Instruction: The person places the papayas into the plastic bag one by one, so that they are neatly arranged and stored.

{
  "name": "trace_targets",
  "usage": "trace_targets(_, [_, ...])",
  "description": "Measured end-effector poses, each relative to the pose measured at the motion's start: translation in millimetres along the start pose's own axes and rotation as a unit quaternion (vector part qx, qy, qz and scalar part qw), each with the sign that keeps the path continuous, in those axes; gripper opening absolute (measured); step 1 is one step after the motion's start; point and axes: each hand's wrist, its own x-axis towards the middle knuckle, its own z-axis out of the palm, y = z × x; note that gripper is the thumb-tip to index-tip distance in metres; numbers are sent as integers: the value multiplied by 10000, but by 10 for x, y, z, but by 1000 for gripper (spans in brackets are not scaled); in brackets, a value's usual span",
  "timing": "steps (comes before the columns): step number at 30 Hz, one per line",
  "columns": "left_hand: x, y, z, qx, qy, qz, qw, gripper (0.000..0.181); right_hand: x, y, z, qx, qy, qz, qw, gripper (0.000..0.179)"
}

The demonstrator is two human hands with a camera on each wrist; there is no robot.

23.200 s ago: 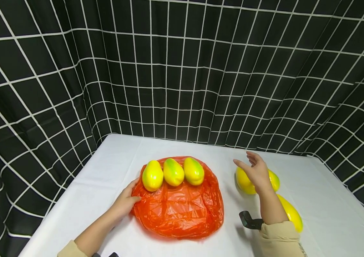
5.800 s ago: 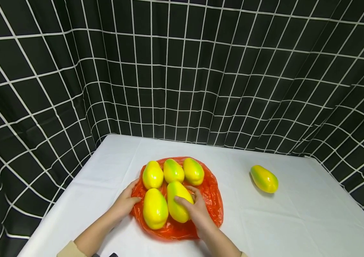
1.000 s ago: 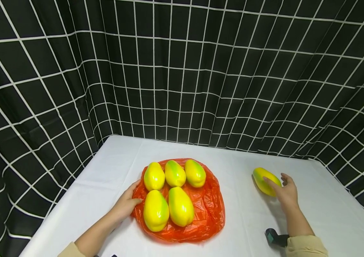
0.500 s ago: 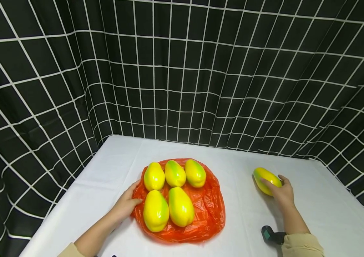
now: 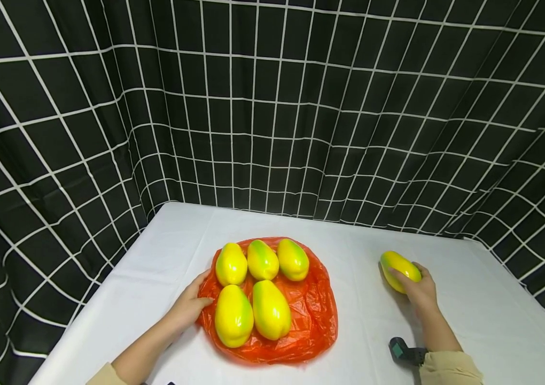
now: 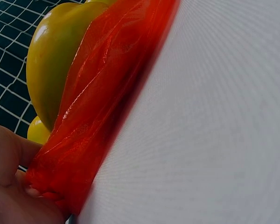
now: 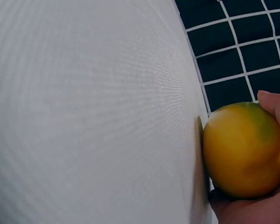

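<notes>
My left hand (image 5: 187, 306) grips the left rim of a red plastic bag (image 5: 308, 326); in the left wrist view the thumb lies along the bunched plastic (image 6: 91, 98) and the other fingers are partly hidden. On the bag lie glossy yellow-green papayas in two rows: three behind, such as the middle papaya (image 5: 263, 260), and two in front, such as the left papaya (image 5: 234, 316). Over at the right, my right hand (image 5: 421, 289) holds another papaya (image 5: 394, 264) low at the table. In the right wrist view, thumb and fingers wrap around this papaya (image 7: 242, 149).
A white cloth (image 5: 364, 331) covers the table. Black curtain (image 5: 253, 117) with a white grid hangs behind and along both sides. A dark wrist camera mount (image 5: 404, 352) juts out from the right wrist.
Since the oldest frame, two papayas have come to lie in the bag's front row. Over the last second my right hand has moved slightly left and closed around the papaya at the right.
</notes>
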Motion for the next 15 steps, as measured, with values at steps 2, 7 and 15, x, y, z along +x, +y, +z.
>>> trace_targets(2, [0,-2,1,9,6,-3,10000,66,1,9,5,-23,13,-45,10000,87])
trace_targets(7, [3,-2,4,-18,-1,10,10000,66,-4,28,16,-32,69,-54,10000,88])
trace_targets(15, [6,-6,1,7,-23,24,10000,65,10,57,27,100,148,-67,9998,85])
